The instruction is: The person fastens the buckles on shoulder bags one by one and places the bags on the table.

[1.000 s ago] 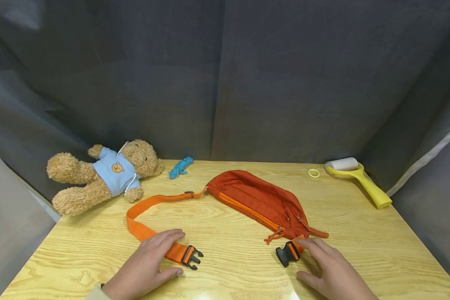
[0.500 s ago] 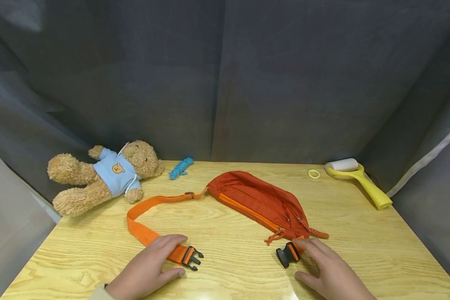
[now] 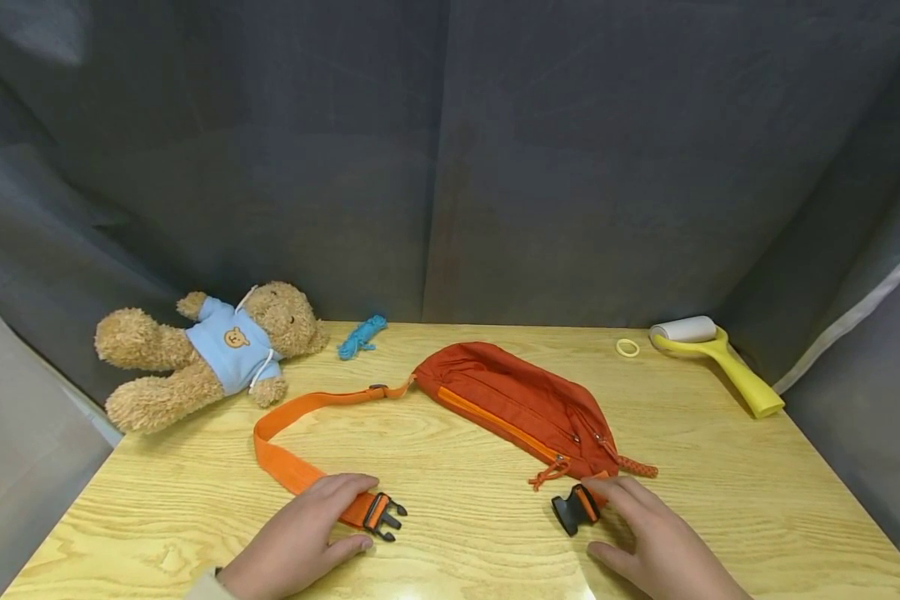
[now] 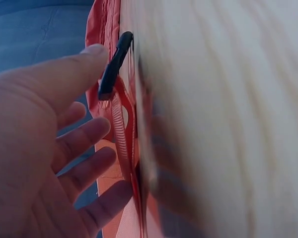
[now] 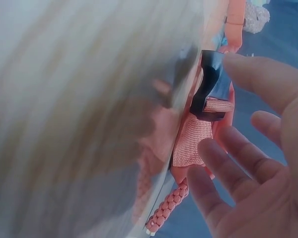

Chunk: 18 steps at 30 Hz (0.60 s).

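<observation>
A red waist bag (image 3: 517, 404) lies on the wooden table in the head view, its orange strap (image 3: 281, 462) curving out to the left. The strap ends in a black pronged buckle half (image 3: 385, 516). My left hand (image 3: 303, 533) hovers over the strap beside it, fingers spread and relaxed; the left wrist view has the buckle half (image 4: 115, 67) right by the thumb. At the bag's near right end is the black socket half (image 3: 570, 510). My right hand (image 3: 656, 533) is beside it, fingers loosely extended, thumb close to the socket half (image 5: 208, 84) in the right wrist view.
A teddy bear (image 3: 232, 346) in a blue hoodie lies at the back left, with a blue cord bundle (image 3: 362, 337) near its head. At the back right are a yellow ring (image 3: 627, 347) and a yellow-handled lint roller (image 3: 742, 375). Dark curtains (image 3: 450, 167) enclose the table.
My left hand has shifted slightly right and toward the near edge, and my right hand very slightly left. The bag and both buckle halves stay in place.
</observation>
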{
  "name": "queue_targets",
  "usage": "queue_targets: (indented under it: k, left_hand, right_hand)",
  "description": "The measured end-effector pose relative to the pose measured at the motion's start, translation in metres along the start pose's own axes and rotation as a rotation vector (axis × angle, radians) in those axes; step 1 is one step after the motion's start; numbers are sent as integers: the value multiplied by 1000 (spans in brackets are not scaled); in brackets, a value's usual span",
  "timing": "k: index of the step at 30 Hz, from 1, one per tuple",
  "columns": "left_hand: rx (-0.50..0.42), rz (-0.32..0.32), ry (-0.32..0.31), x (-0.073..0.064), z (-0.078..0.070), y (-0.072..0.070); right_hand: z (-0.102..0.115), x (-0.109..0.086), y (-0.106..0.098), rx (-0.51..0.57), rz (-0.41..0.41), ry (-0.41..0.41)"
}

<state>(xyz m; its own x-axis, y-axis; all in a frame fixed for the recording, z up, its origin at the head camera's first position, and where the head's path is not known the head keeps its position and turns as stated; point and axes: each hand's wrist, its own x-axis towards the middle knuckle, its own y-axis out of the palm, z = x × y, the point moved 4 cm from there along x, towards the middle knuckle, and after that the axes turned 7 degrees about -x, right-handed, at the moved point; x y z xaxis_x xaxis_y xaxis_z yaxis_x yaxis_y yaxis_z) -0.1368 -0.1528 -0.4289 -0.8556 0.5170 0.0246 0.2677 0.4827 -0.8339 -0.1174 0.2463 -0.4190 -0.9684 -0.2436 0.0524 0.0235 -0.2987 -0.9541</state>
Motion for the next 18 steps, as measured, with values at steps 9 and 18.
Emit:
queue_targets:
  k: [9,18]
  left_hand:
    - [1,15,1,2,-1,1]
    - [-5,31,-4,3,0,3]
  right_hand:
    - [2,1,0,-12,-1,-3]
    - [3,6,2,-14,49,43]
